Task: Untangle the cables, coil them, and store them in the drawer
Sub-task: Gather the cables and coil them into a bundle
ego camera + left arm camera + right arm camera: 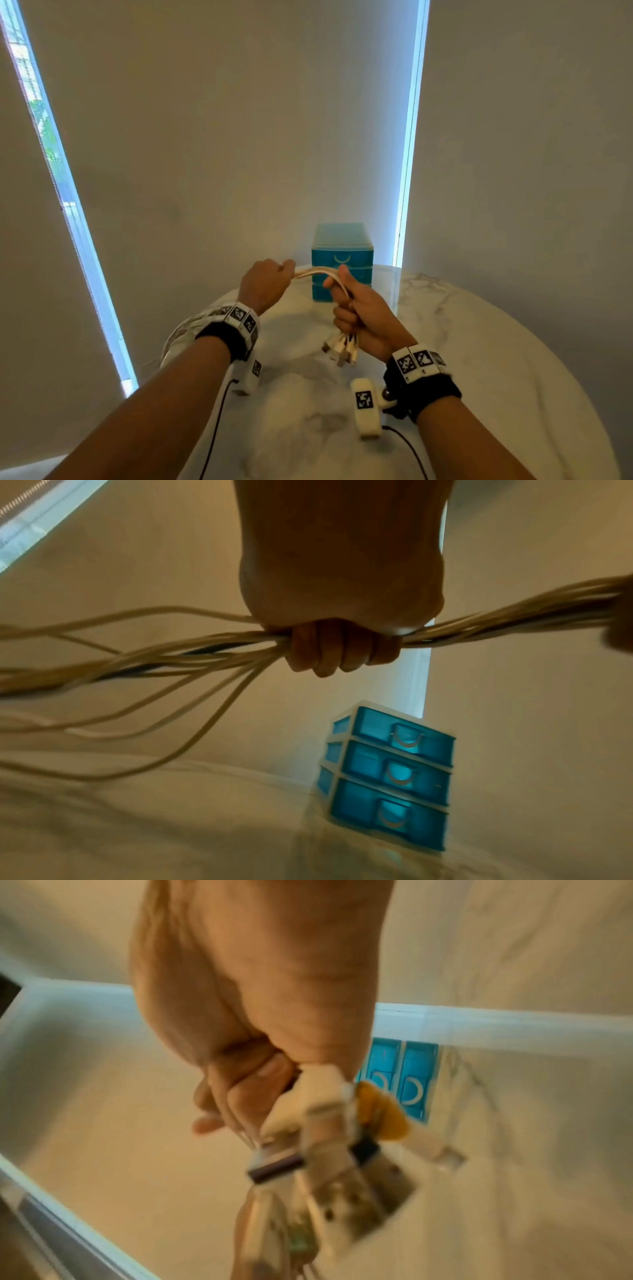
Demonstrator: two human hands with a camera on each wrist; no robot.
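**Cable bundle stretched between two fists, drawers shut**

At lower left of the head view, loose cable loops trail off the table (479,342) edge below the left hand (265,286), whose fingers (329,653) are curled tight round the cables (192,653), probably to draw the strands straight. At centre the bundle arches to the right hand (363,315), fisted round it with the plugs (342,349) hanging below. Behind, the blue drawer unit (340,262) stands closed near the far rim; open tabletop lies to the right.
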